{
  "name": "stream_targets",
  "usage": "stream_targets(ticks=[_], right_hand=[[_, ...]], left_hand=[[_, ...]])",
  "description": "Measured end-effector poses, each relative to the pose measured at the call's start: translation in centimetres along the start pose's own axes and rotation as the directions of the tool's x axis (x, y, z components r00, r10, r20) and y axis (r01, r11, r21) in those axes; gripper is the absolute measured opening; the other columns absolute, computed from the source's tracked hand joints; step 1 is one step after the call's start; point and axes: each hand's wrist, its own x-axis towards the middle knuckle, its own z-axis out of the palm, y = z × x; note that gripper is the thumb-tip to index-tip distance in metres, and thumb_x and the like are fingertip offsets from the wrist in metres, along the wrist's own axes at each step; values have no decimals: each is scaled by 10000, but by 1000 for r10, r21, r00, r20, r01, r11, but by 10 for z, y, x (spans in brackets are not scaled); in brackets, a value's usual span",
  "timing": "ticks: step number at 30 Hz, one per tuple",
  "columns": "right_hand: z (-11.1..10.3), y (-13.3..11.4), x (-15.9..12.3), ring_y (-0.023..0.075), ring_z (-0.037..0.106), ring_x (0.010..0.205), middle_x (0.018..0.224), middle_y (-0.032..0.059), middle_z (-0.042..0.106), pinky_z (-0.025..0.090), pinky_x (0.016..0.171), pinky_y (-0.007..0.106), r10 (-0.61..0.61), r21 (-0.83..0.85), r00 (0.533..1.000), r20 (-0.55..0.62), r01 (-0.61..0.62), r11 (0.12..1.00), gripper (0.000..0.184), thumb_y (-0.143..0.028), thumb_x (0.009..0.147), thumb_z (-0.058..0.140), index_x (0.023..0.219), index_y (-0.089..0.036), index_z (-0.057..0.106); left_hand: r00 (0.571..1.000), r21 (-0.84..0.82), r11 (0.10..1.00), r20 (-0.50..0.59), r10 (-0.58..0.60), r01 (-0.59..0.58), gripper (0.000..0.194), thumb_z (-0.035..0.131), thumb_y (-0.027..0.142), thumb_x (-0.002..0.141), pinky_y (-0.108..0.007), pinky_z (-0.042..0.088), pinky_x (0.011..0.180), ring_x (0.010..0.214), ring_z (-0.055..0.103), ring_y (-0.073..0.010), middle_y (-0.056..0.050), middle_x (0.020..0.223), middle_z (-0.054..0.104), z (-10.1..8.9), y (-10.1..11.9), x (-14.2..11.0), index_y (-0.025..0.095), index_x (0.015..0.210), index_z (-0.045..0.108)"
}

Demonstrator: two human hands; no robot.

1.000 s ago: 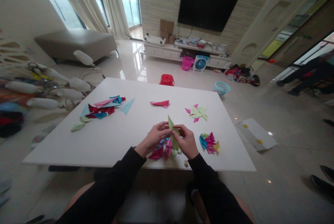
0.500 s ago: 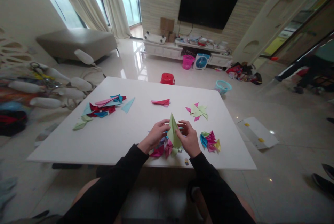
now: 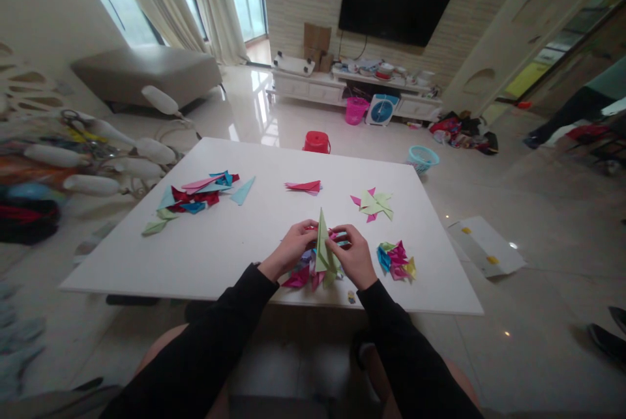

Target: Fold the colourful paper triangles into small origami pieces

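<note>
Between my two hands stands a pale green folded paper (image 3: 321,246), shaped like a paper plane with its point away from me. My left hand (image 3: 292,248) pinches its left edge with thumb and fingers. On the other side my right hand (image 3: 353,255) grips it, thumb pressed on the near face. Below the hands lies a pile of folded papers (image 3: 299,277) in pink, purple and green, partly hidden by the green one. To the right is a smaller cluster of colourful folded papers (image 3: 397,261), and beyond it a green and pink star-like paper piece (image 3: 375,204).
The white table (image 3: 244,230) also bears a heap of folded papers (image 3: 198,194) at the left, a light blue paper triangle (image 3: 243,191) and red-pink folded strips (image 3: 304,187). Past its far edge stand a red bucket (image 3: 317,141) and a blue basket (image 3: 423,157).
The green paper has turned and looks narrower, its two flaps closer together. Both hands stay on it in nearly the same place. The view has shifted slightly.
</note>
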Motion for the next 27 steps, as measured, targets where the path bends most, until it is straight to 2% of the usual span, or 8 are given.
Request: stream_targets(ticks=[4,7,9,12,16,21,24,27], right_hand=[[3,5,1,140,632,644,936,46,705,526,602,269,77,29,997,19,-77,997,302,-353,797,721,1032,-194,615],[2,6,2,149,630,640,872,40,718,523,610,274,97,46,995,-5,-96,994,309,-358,787,724,1026,-194,616],[1,6,3,157,633,647,858,44,729,522,613,276,85,49,996,-18,-84,995,300,-355,783,726,1016,-195,625],[0,6,4,157,626,633,832,39,732,518,604,275,79,64,997,-12,-78,995,286,-340,783,719,1014,-198,628],[2,5,5,157,629,653,800,19,706,517,616,272,71,88,997,16,-72,993,259,-308,786,700,1010,-200,629],[-1,4,7,169,646,686,764,9,670,528,650,289,54,123,999,4,-54,991,206,-309,792,685,957,-200,630],[-7,2,9,176,649,682,745,10,665,530,667,300,58,112,997,-59,-51,992,195,-310,796,680,945,-198,625],[-16,-3,8,172,630,666,748,13,663,513,640,293,44,54,994,-101,-39,998,181,-306,808,669,947,-197,634]], left_hand=[[1000,-9,1000,-22,-18,17,226,809,253,673,-275,517,737,740,679,-164,-71,842,739,1,3,-1,146,804,659],[999,-40,999,-37,-28,27,219,769,320,713,-290,526,721,770,676,-180,-90,871,732,0,6,-1,137,801,686],[1000,-2,1000,-19,-6,6,243,779,347,726,-306,531,740,782,672,-186,-91,878,731,-2,6,0,132,815,711],[999,112,993,-29,36,-33,258,844,315,679,-272,502,714,729,646,-155,-74,824,727,-8,6,2,123,815,738],[986,129,991,-153,59,-39,233,843,285,676,-227,437,594,625,593,-114,-52,736,691,-22,7,9,112,793,739],[959,-81,994,-278,48,-73,215,841,180,673,-218,489,647,666,615,-107,-57,784,692,-43,7,23,105,826,710],[912,-146,985,-409,19,-86,169,812,119,723,-213,515,721,730,633,-99,-66,854,698,-56,5,40,113,824,678],[858,-111,991,-513,5,-73,113,740,160,853,-243,539,810,833,648,-114,-94,973,690,-68,6,69,109,924,669]])
